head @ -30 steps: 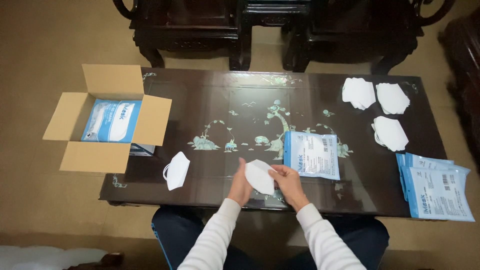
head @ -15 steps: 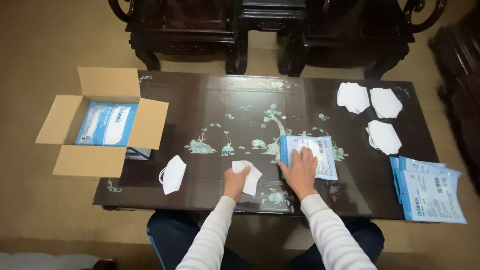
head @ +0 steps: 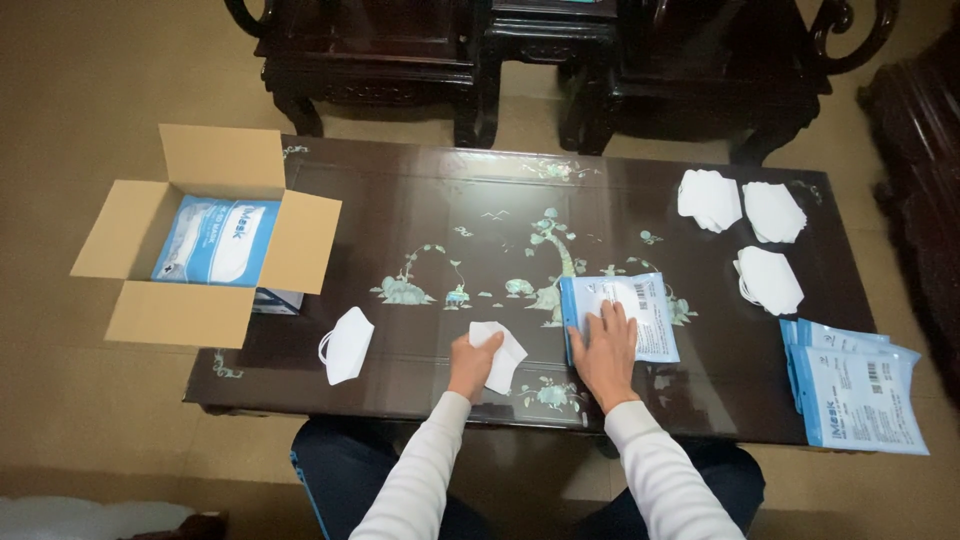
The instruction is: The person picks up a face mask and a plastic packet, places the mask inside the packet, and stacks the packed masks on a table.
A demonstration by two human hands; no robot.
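Left hand (head: 470, 362) pinches a folded white mask (head: 499, 352) low at centre frame, I see; right hand (head: 606, 350) lies flat, fingers spread, on a blue pouch (head: 620, 312) just right. Another mask (head: 347, 344) sits lower left, near the open box (head: 205, 238).

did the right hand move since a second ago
Yes. The right hand left the white mask and moved right along the table, onto the blue pouch.

White folded mask (head: 497, 352) flat near table's front edge, light-blue flat pouch (head: 622, 312) just right, slightly tilted
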